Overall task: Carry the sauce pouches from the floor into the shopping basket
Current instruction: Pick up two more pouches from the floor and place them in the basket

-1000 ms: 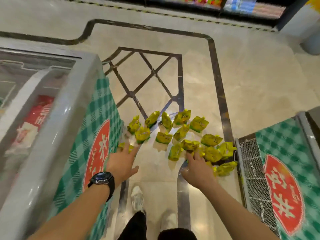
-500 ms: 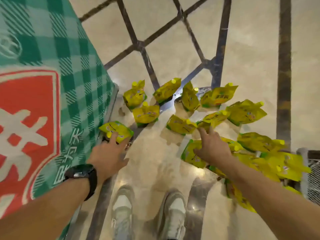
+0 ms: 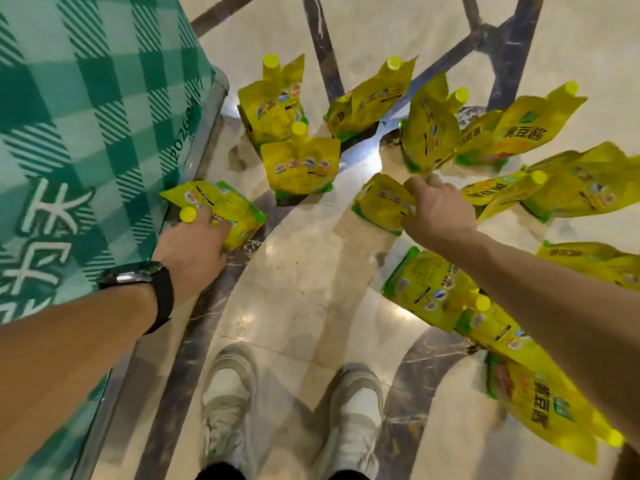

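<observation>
Several yellow sauce pouches with yellow caps and green bases lie and stand on the marble floor. My left hand (image 3: 194, 249), with a black watch on its wrist, grips one flat pouch (image 3: 221, 206) next to the freezer's base. My right hand (image 3: 438, 209) pinches the top of another pouch (image 3: 382, 204) in the middle of the group. An upright pouch (image 3: 301, 166) stands between the two hands. More pouches (image 3: 433, 292) lie under my right forearm. No shopping basket is in view.
A freezer cabinet with a green checked side (image 3: 86, 116) and a metal base rail fills the left. My two white shoes (image 3: 228, 400) stand on the floor below the hands. Dark inlay lines cross the pale marble floor (image 3: 304, 278).
The camera has dropped closer to the floor. My left hand has closed round the pouch by the freezer, and my right hand has shifted to pinch a pouch in the middle.
</observation>
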Demonstrator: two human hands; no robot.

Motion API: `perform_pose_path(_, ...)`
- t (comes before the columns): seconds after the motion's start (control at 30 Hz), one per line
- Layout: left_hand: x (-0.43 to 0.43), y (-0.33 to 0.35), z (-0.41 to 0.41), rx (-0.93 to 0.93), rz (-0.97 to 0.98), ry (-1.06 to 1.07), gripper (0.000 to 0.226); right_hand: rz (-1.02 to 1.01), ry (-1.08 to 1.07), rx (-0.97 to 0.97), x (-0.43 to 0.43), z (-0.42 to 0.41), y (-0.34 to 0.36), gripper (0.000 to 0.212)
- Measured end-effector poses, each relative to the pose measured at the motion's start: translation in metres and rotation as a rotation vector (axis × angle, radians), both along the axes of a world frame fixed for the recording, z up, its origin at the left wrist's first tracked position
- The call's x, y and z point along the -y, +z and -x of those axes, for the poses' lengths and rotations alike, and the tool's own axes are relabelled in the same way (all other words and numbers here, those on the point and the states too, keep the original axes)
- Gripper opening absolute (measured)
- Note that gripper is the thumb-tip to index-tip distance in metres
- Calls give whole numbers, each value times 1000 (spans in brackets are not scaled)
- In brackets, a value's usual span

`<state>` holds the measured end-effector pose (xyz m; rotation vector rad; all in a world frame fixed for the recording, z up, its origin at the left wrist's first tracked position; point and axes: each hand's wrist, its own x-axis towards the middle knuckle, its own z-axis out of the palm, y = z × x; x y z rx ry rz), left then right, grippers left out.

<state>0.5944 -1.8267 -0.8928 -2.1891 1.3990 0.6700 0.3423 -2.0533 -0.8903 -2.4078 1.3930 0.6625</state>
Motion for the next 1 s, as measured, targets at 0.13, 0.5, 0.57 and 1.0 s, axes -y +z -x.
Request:
perform_pose_path(0.13, 1, -8, -11, -36, 54, 15, 49, 55, 31, 73, 13, 3, -12, 30)
perform_pose_path(0.5, -7, -47, 7, -152, 483, 236, 49, 164, 172, 158, 21, 9, -23, 16)
perform_pose_path(0.57, -15, -53, 6, -147, 560, 228, 51, 171, 164, 212, 22, 12, -23, 20)
perform_pose_path(1.0, 15, -48, -20, -208, 889, 80, 17, 155, 146, 296, 5, 5, -18, 44)
